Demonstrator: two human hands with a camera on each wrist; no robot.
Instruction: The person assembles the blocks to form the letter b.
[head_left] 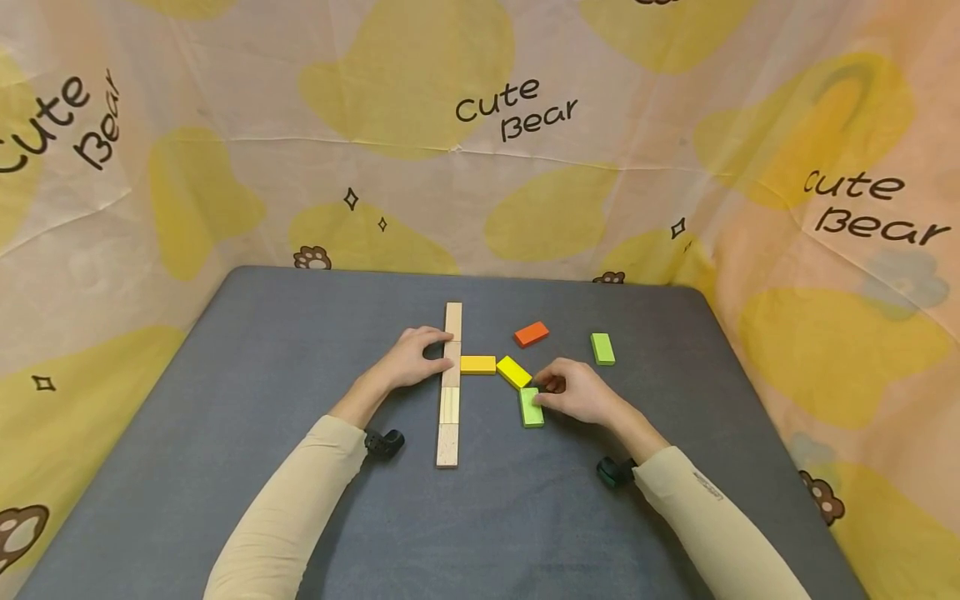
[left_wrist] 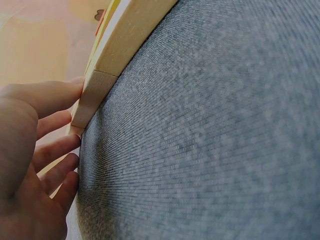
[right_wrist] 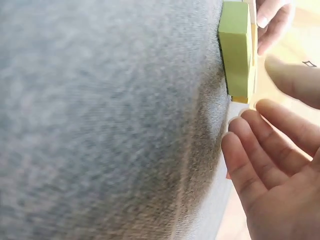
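Observation:
Plain wooden blocks [head_left: 449, 406] lie end to end in a straight strip. My left hand [head_left: 409, 357] touches the strip's left side with thumb and fingertips, fingers fairly straight. The left wrist view shows the thumb against a wooden block [left_wrist: 95, 90]. An orange-yellow block [head_left: 477, 365] extends right from the strip, followed by an angled yellow block [head_left: 513, 372]. A light green block [head_left: 532, 407] lies by the yellow one's lower end. My right hand [head_left: 583, 392] is beside it with loosely bent fingers; in the right wrist view, a gap separates the fingers from the green block [right_wrist: 235, 55].
A red-orange block [head_left: 531, 335] lies behind the yellow one. Another light green block [head_left: 602, 349] is farther right. All lie on a grey cloth-covered table [head_left: 480, 525], with a patterned curtain [head_left: 420, 83] around its back and sides.

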